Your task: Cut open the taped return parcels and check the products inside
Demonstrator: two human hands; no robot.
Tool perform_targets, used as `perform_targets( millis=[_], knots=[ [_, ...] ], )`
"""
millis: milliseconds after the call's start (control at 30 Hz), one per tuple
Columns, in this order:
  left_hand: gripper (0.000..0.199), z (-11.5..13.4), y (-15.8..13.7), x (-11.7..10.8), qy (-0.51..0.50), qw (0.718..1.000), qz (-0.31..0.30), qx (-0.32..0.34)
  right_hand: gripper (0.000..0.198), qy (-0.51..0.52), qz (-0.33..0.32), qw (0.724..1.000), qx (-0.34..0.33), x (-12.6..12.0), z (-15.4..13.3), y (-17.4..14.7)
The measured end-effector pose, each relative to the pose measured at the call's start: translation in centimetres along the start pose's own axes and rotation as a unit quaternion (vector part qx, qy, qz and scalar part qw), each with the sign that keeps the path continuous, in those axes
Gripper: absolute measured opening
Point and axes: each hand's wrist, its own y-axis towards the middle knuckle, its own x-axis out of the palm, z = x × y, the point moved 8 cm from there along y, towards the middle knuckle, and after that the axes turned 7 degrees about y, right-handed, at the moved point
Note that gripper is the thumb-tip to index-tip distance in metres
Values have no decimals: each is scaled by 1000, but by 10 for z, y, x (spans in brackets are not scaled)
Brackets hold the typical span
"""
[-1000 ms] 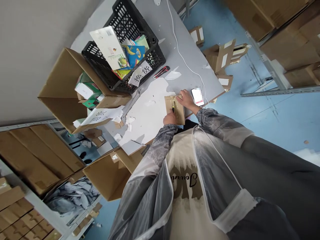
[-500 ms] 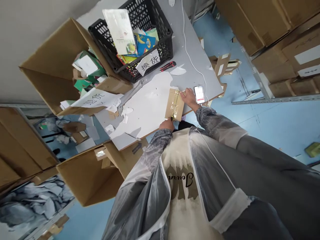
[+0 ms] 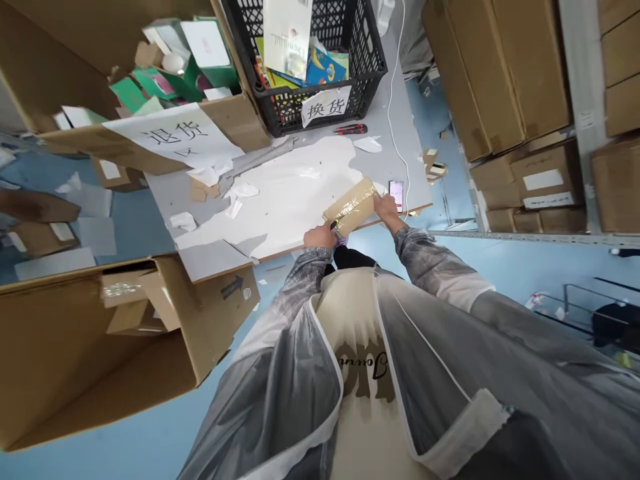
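A small cardboard box (image 3: 353, 205) with shiny clear tape along it is tilted at the front edge of the table. My right hand (image 3: 387, 210) is closed on its right end. At the box's lower left corner is my left hand (image 3: 319, 237), closed in a fist. A small black-and-yellow tool, seemingly a box cutter (image 3: 335, 225), sticks out of that fist against the box; its blade cannot be made out. Just beyond my right hand lies a phone (image 3: 396, 195) with its screen lit.
Behind stands a black plastic crate (image 3: 373, 73) with booklets, beside a red-and-black utility knife (image 3: 351, 129). An open carton (image 3: 250, 123) of green boxes is at left; another open carton (image 3: 210, 320) sits below the table edge. Paper scraps (image 3: 240, 193) and a white cable (image 3: 395, 133) lie on the table (image 3: 295, 173).
The box has turned and tilted in my hands, its taped face now slanting up to the right. My left hand has shifted slightly left. The whole view has swung.
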Motion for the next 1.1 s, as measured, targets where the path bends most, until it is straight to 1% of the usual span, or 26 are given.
perform_targets(
  millis=[100,133,167,200,233,267,300,333,367,400,433,500,567,600,700,767,833,900,1000,1100],
  knots=[
    [51,-5,7,1,-1,999,4,45,66,-33,15,998,45,-9,8,-26],
    [53,-7,10,2,2,998,8,64,66,-60,27,997,34,-14,3,-32],
    [55,-10,12,3,6,997,12,82,68,-90,34,995,-1,-19,-8,-37],
    [56,-12,14,4,10,995,15,98,71,-118,30,991,-59,-21,-23,-40],
    [57,-14,15,4,15,994,19,110,76,-142,10,980,-136,-21,-42,-44],
    [58,-15,16,5,19,992,22,120,82,-162,-29,961,-222,-17,-61,-48],
    [58,-15,17,5,22,991,24,128,87,-179,-78,932,-304,-11,-78,-53],
    [57,-15,17,4,24,990,26,135,92,-194,-127,898,-372,-4,-92,-59],
    [56,-14,16,3,23,989,28,140,96,-208,-167,866,-424,1,-102,-62],
    [55,-13,15,2,21,989,28,144,98,-220,-194,839,-458,5,-110,-62],
    [53,-12,13,1,18,989,28,145,99,-233,-209,822,-475,9,-116,-60],
    [53,-15,8,0,8,990,31,136,101,-259,-220,811,-477,13,-124,-50],
    [55,-24,1,1,-12,994,42,104,101,-281,-221,813,-460,17,-129,-40],
    [57,-31,-2,3,-28,995,47,80,99,-287,-218,819,-447,17,-132,-37],
    [60,-53,-9,17,-94,995,42,-5,90,-281,-186,857,-390,14,-138,-33],
    [58,-60,-8,30,-139,989,24,-37,82,-267,-154,886,-347,12,-140,-36],
    [54,-59,-5,39,-175,984,12,-39,75,-255,-127,905,-315,11,-141,-43],
    [50,-54,1,43,-202,979,13,-27,73,-247,-110,916,-297,13,-140,-52],
    [49,-47,11,46,-222,975,15,-21,79,-242,-104,919,-292,17,-137,-65],
    [56,-47,17,51,-236,971,15,-35,82,-240,-97,919,-297,19,-134,-74]
  ],
)
